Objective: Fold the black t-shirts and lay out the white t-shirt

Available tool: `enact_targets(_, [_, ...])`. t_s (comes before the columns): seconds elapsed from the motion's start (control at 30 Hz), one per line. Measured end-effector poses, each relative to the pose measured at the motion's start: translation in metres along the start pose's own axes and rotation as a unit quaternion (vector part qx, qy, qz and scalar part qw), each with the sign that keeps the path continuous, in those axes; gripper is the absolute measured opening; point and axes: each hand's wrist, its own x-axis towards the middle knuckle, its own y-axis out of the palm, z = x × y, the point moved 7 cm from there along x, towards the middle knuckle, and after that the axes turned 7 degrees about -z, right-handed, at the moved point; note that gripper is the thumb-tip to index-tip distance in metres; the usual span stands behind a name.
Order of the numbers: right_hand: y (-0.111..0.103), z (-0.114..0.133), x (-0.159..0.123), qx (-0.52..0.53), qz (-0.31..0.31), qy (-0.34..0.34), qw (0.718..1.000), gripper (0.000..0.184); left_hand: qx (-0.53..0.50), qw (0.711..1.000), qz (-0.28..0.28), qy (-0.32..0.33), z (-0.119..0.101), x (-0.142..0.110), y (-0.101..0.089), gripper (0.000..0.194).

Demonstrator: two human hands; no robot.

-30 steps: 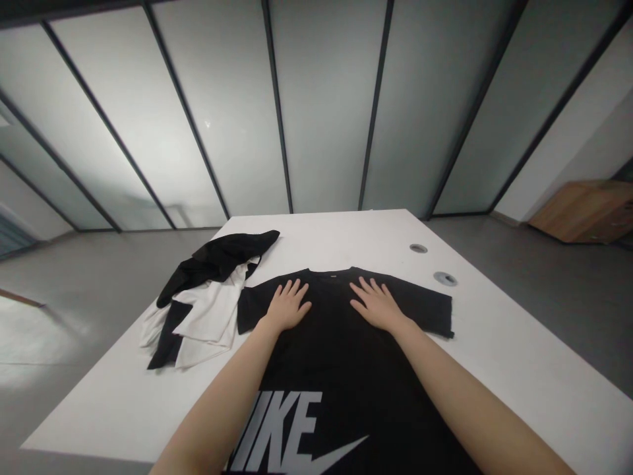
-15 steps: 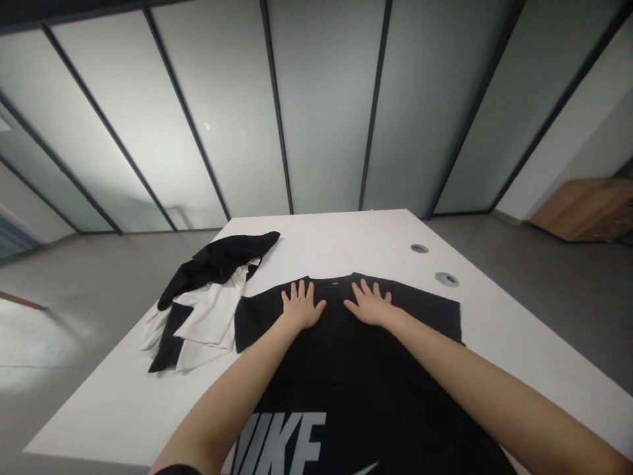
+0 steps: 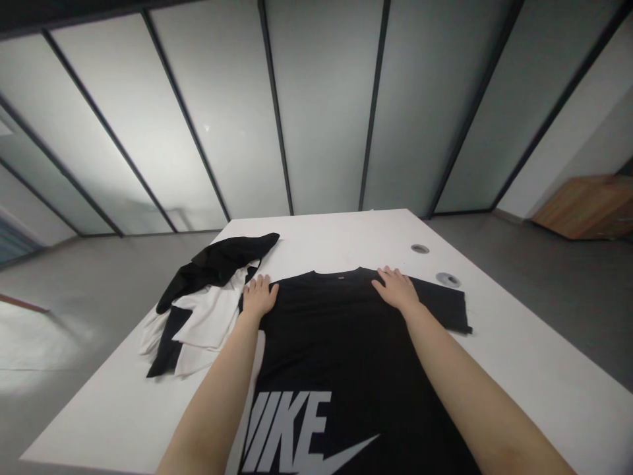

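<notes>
Two bare hands lay on the shoulders of a black Nike T-shirt spread on a white tabletop.
The left hand sat at the shirt's near-left shoulder edge, just beside a heap of black and white clothing, and the right hand lay on the opposite shoulder, next to the flat sleeve. On both hands the fingers were spread open against the cloth, holding nothing in a grip. The shirt lay lengthwise with its collar pointing away from the person and its white logo nearest them. Two round metal grommets were set in the tabletop beyond the right sleeve. A frosted glass partition stood behind, and a wooden cabinet stood far right.
</notes>
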Motion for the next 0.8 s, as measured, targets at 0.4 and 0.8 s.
enact_targets(0.4, [-0.019, 0.007, -0.026, 0.014, 0.042, 0.063, 0.997, 0.066, 0.014, 0.998, -0.063, -0.015, -0.047, -0.023, -0.047, 0.052])
enact_targets(0.8, [0.007, 0.093, -0.019, -0.002, 0.126, 0.037, 0.991, 0.09, -0.036, 0.992, 0.08, 0.09, -0.096, -0.047, 0.006, 0.079])
